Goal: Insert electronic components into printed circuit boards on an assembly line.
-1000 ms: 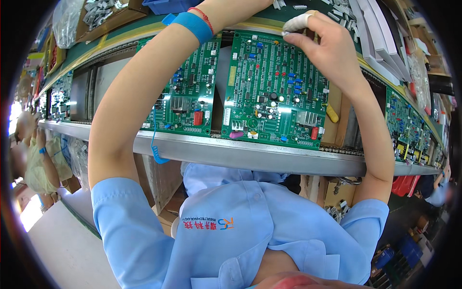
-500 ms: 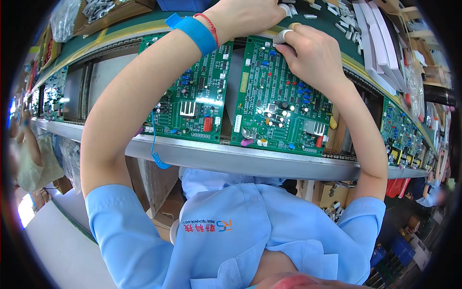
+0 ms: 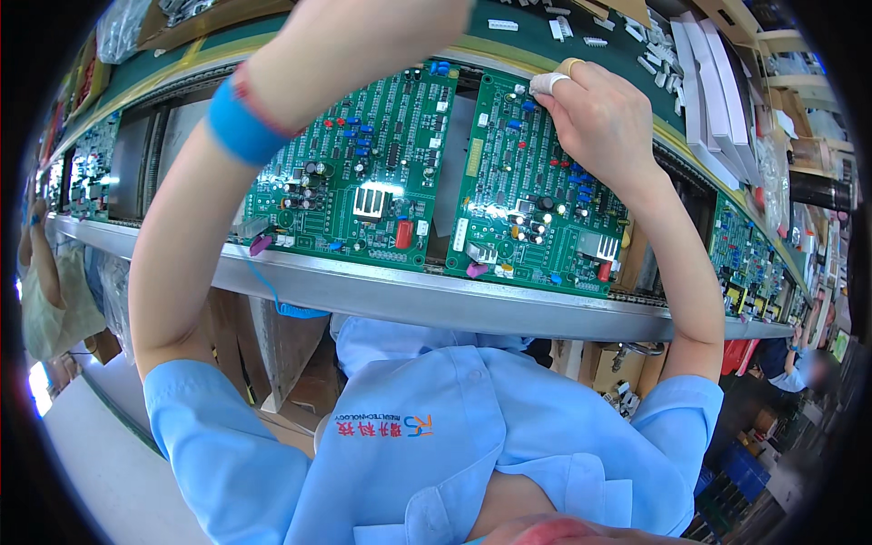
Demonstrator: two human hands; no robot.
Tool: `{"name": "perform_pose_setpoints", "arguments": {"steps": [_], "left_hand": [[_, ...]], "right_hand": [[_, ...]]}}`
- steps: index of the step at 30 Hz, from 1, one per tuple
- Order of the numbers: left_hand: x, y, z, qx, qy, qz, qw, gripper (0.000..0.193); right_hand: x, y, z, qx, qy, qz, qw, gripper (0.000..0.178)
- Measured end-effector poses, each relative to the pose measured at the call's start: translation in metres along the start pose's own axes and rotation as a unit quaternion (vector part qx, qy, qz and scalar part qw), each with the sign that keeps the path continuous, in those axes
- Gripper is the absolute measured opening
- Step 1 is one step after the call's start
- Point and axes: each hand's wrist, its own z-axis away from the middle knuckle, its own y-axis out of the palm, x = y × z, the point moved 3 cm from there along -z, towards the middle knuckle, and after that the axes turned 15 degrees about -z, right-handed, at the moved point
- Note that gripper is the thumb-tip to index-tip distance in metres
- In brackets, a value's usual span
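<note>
Two green circuit boards lie side by side on a metal-edged conveyor in front of me: a left board (image 3: 318,213) and a right board (image 3: 509,195). Both carry many small parts, with white heat sinks and red block capacitors near the front. My right hand (image 3: 604,113) is at the far edge of the right board, fingers closed in a pinch over its far left part; whatever they hold is hidden. White covers sit on a fingertip there. Above the left board's far side is my left hand (image 3: 381,36), blurred, its fingers out of sight. A blue wrist strap (image 3: 241,127) circles that wrist.
Loose white connectors (image 3: 658,54) lie scattered on the green bench beyond the rail. White cartons (image 3: 713,100) stand at the far right. Another board (image 3: 758,259) is further along the line to the right. The strap's blue cord (image 3: 295,311) hangs over the metal rail (image 3: 409,295).
My left hand has moved left, away from the right hand and the right board's far edge. The right hand keeps its pinch near the same corner. Both boards appear slightly further right.
</note>
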Motion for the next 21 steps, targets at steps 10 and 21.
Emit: {"name": "perform_pose_setpoints", "arguments": {"steps": [10, 21], "left_hand": [[0.066, -0.036, 0.128, 0.103, -0.333, 0.376, 0.859, 0.025], [0.060, -0.046, 0.226, 0.269, -0.446, 0.239, 0.819, 0.017]], "right_hand": [[-0.021, -0.014, -0.006, 0.006, 0.083, -0.073, 0.994, 0.010], [-0.121, -0.018, 0.010, 0.052, 0.228, 0.043, 0.971, 0.025]]}}
